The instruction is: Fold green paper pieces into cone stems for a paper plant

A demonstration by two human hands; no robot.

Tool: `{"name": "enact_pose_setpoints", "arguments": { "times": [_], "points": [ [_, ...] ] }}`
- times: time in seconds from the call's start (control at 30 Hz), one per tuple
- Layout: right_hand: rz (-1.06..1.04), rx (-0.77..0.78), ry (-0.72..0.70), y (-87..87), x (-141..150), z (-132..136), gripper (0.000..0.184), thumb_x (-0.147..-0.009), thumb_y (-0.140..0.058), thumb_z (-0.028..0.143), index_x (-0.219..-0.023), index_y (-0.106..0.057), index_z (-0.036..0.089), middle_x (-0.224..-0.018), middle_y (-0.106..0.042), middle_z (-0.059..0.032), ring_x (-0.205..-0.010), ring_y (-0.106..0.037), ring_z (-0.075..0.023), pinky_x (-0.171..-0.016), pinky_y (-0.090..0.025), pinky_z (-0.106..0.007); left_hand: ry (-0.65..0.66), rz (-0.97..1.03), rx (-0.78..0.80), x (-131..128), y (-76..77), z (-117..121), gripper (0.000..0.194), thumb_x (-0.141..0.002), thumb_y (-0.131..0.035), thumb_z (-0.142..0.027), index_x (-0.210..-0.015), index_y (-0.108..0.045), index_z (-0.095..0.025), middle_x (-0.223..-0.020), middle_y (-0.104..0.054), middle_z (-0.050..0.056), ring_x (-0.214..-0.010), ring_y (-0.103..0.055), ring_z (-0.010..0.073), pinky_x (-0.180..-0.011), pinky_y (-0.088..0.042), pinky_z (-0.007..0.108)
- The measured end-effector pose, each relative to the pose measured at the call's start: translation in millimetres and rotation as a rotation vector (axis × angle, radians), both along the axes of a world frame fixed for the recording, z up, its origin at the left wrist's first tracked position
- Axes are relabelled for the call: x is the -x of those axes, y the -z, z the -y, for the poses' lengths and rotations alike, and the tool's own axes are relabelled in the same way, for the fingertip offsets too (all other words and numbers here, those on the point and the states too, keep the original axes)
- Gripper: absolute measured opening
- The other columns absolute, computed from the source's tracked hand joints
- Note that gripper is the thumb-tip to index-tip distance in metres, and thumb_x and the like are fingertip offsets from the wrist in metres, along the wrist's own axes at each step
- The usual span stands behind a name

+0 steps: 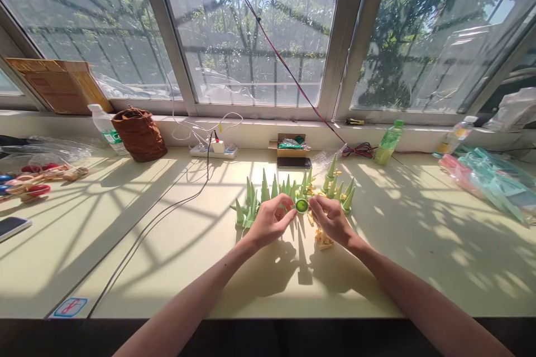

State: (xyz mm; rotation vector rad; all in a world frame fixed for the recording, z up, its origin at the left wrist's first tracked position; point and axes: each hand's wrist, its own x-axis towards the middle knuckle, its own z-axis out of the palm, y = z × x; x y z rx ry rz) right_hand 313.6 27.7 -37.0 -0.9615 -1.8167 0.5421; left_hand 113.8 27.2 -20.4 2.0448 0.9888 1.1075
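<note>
A hollow green cone (301,206) is held above the table with its round open end facing me. My left hand (273,218) pinches it by the left side between thumb and fingers. At the right edge of the rim, the fingers of my right hand (333,220) are pressed together; whatever they grip is too small to make out. Behind both hands stand several pale green cones (264,187), points up, in a loose group. Small yellow pieces (323,240) lie in a pile beneath my right hand, with more scattered among the cones on the right.
Behind the cones sit a dark phone (293,163) and an open small box (292,146). A power strip (213,150) trails a cable across the table's left. A green bottle (388,142) and plastic bags (494,178) are at right; a brown bag (139,134) is at left.
</note>
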Motion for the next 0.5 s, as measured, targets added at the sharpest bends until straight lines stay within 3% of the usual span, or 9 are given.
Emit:
{"name": "enact_pose_setpoints", "arguments": {
  "times": [0.13, 0.2, 0.37, 0.5],
  "points": [
    [0.038, -0.053, -0.012, -0.3, -1.5, 0.0, 0.04, -0.1, -0.042, 0.04, -0.065, -0.044, 0.021, -0.056, -0.041, 0.0034, -0.05, -0.039, -0.0102, -0.051, -0.033, -0.025, 0.017, 0.039, 0.111, -1.3, -0.8, -1.5, 0.058, -0.101, -0.032, -0.05, -0.064, -0.06, -0.014, -0.045, -0.051, -0.002, -0.04, -0.048, 0.0099, -0.05, -0.043, 0.024],
    [0.064, -0.072, -0.028, -0.8, -0.9, 1.0, 0.037, -0.099, -0.044, 0.039, -0.068, -0.05, 0.019, -0.057, -0.043, 0.0034, -0.051, -0.039, -0.0101, -0.052, -0.033, -0.025, 0.035, 0.044, 0.153, -2.0, -0.6, -1.9, 0.066, -0.101, -0.028, -0.053, -0.055, -0.057, -0.016, -0.035, -0.042, -0.003, -0.036, -0.045, 0.01, -0.052, -0.044, 0.025],
    [0.101, -0.093, -0.047, -0.9, 0.4, 2.7, 0.034, -0.098, -0.046, 0.039, -0.072, -0.056, 0.018, -0.057, -0.044, 0.0035, -0.051, -0.039, -0.0098, -0.051, -0.033, -0.023, 0.061, 0.024, 0.183, -2.0, -4.6, 0.5, 0.056, -0.095, -0.047, -0.053, -0.054, -0.053, -0.016, -0.038, -0.046, -0.004, -0.035, -0.042, 0.0083, -0.044, -0.035, 0.022],
    [0.11, -0.104, -0.037, -1.1, 0.6, 3.0, 0.035, -0.098, -0.045, 0.039, -0.072, -0.057, 0.018, -0.056, -0.046, 0.0029, -0.052, -0.04, -0.0102, -0.053, -0.034, -0.024, 0.061, 0.005, 0.155, -0.6, -6.8, 1.3, 0.048, -0.094, -0.051, -0.049, -0.063, -0.059, -0.013, -0.044, -0.049, -0.003, -0.039, -0.044, 0.008, -0.042, -0.032, 0.02]
  ]
}}
